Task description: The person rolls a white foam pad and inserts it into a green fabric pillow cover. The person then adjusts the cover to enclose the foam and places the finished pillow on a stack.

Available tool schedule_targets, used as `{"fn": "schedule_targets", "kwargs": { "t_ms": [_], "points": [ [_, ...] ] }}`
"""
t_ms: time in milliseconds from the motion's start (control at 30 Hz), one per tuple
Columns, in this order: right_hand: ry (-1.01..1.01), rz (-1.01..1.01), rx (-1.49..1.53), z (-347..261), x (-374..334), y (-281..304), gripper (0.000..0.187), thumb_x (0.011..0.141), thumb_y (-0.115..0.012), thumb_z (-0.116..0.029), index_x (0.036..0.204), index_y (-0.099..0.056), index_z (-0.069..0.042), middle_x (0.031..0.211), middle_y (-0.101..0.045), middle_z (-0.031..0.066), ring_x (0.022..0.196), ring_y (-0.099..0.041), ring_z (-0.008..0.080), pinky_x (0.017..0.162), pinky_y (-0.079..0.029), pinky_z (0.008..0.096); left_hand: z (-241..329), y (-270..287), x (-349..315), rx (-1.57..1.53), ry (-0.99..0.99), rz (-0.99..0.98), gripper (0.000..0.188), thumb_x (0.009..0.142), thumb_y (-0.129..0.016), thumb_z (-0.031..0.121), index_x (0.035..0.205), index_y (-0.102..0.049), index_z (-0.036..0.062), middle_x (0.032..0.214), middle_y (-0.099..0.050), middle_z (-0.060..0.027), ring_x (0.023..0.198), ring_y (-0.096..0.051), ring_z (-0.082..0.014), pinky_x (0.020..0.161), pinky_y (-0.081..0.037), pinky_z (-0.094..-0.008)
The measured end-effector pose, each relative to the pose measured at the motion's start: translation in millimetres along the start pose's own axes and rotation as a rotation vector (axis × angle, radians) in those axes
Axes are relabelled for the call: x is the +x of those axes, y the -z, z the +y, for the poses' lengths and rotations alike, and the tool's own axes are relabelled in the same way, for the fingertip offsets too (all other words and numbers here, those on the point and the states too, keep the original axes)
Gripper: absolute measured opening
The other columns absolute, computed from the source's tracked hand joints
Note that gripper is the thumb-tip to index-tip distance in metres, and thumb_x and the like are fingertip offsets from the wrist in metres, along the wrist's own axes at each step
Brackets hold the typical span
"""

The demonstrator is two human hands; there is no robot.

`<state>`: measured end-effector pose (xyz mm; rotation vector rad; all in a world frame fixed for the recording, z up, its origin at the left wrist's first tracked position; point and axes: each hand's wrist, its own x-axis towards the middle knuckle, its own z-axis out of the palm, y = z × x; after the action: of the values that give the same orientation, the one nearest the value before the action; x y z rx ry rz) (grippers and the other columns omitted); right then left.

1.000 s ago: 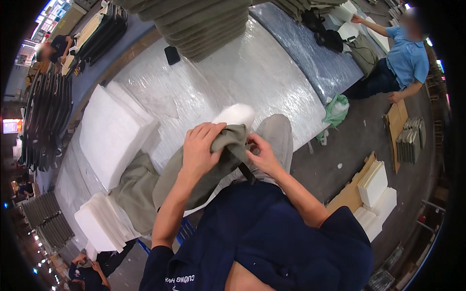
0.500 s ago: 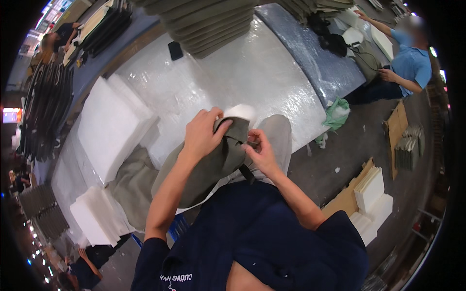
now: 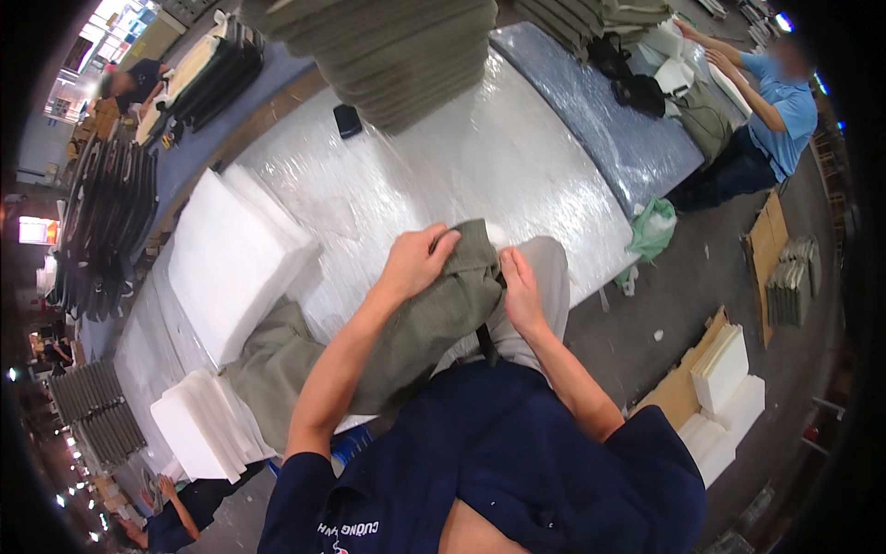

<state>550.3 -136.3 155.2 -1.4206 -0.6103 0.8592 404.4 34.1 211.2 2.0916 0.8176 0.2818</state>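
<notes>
An olive-grey fabric cover (image 3: 443, 309) lies across my lap, its narrow end raised in front of me. My left hand (image 3: 415, 266) is closed on the upper left edge of that end, thumb over the cloth. At its right edge, my right hand (image 3: 522, 294) pinches the fabric with thumb and fingers together. A bit of white padding (image 3: 496, 234) shows just behind the raised end; how far it reaches into the cover is hidden. A dark strap (image 3: 485, 343) hangs below the cloth near my right wrist. More olive-grey fabric (image 3: 272, 365) lies bunched to the left.
Ahead is a plastic-wrapped table (image 3: 443, 166) bearing a tall stack of grey-green pads (image 3: 406, 74) and a black phone (image 3: 347, 121). White foam blocks (image 3: 231, 263) stand at left. A green bag (image 3: 653, 229) hangs by the right corner. A co-worker in blue (image 3: 775, 115) stands far right.
My right hand's fingers have straightened into an upright pinch at the cover's edge. Less white padding shows behind the cloth. The co-worker at right has raised the lower hand.
</notes>
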Motion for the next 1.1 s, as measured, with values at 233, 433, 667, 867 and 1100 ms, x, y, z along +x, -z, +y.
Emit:
{"fn": "schedule_targets", "kwargs": {
  "t_ms": [233, 433, 667, 867, 1100],
  "points": [
    [-0.041, -0.187, -0.137, -14, -5, 5, 0.022, 0.103, -0.066, -0.023, 0.094, -0.055, -0.006, 0.083, -0.048, -0.0039, 0.082, -0.045, 0.0085, 0.072, -0.042, 0.0277, -20, 3, -4, -0.137, -0.087, -0.065, 0.047, 0.090, -0.077, 0.051, 0.100, -0.075, 0.0053, 0.083, -0.070, -0.0205, 0.072, -0.068, -0.0347, 0.069, -0.054, -0.0418],
    [0.151, -0.003, -0.224, -8, 2, -1, 0.020, 0.093, -0.075, -0.011, 0.099, -0.058, -0.003, 0.076, -0.047, -0.0017, 0.073, -0.046, 0.0096, 0.066, -0.043, 0.0281, -7, 2, -11, -0.015, -0.122, -0.019, 0.042, 0.095, -0.073, 0.047, 0.094, -0.069, 0.0048, 0.078, -0.065, -0.0212, 0.072, -0.063, -0.0407, 0.067, -0.050, -0.0457],
    [0.127, -0.093, -0.324, -15, -13, 18, 0.045, 0.093, -0.070, 0.000, 0.137, -0.063, 0.001, 0.072, -0.053, -0.0006, 0.069, -0.050, 0.0077, 0.062, -0.041, 0.0258, -4, -10, -20, 0.087, -0.217, 0.022, 0.038, 0.100, -0.066, 0.046, 0.104, -0.064, 0.0084, 0.095, -0.068, -0.0162, 0.088, -0.066, -0.0390, 0.075, -0.051, -0.0482],
    [0.039, -0.231, -0.607, -30, 0, 34, 0.062, 0.085, -0.063, 0.006, 0.146, -0.056, 0.005, 0.087, -0.063, 0.0002, 0.082, -0.059, 0.0063, 0.076, -0.049, 0.0215, -15, -20, -18, 0.109, -0.304, 0.082, 0.038, 0.103, -0.060, 0.042, 0.129, -0.067, 0.0151, 0.089, -0.069, -0.0187, 0.087, -0.067, -0.0402, 0.079, -0.051, -0.0510],
    [0.330, -0.282, -0.761, -17, 11, 28, 0.054, 0.083, -0.058, -0.007, 0.136, -0.061, 0.000, 0.130, -0.064, 0.0219, 0.115, -0.064, 0.0388, 0.098, -0.052, 0.0448, -17, -18, -10, -0.023, -0.277, -0.136, 0.045, 0.106, -0.055, 0.038, 0.149, -0.060, 0.0261, 0.130, -0.064, -0.0223, 0.122, -0.059, -0.0384, 0.099, -0.049, -0.0460]
  ]
}}
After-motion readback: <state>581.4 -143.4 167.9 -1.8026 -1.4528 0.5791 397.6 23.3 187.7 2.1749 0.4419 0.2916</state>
